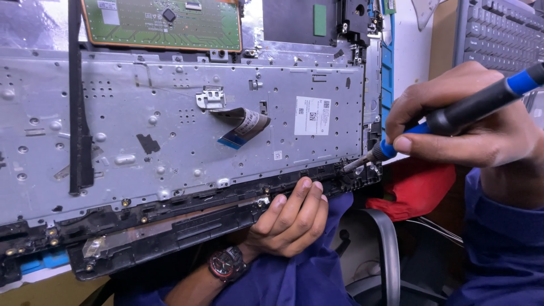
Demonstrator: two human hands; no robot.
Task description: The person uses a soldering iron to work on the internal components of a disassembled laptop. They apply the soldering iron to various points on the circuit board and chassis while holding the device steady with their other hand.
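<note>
While left hand [292,218] steadies chassis [187,141], screwdriver [453,116] gripped

Pretty cramped bench here: a grey keyboard [498,31] sits far right by a brown board [443,39], with a red cloth [416,190] lower down, all evenly lit.

Electronics repair workshop: opened laptop chassis [187,130] with bare metal backplate, green circuit board [164,24] above, spare keyboard [498,34] beyond right hand [464,119] holding screwdriver [453,116].
</note>
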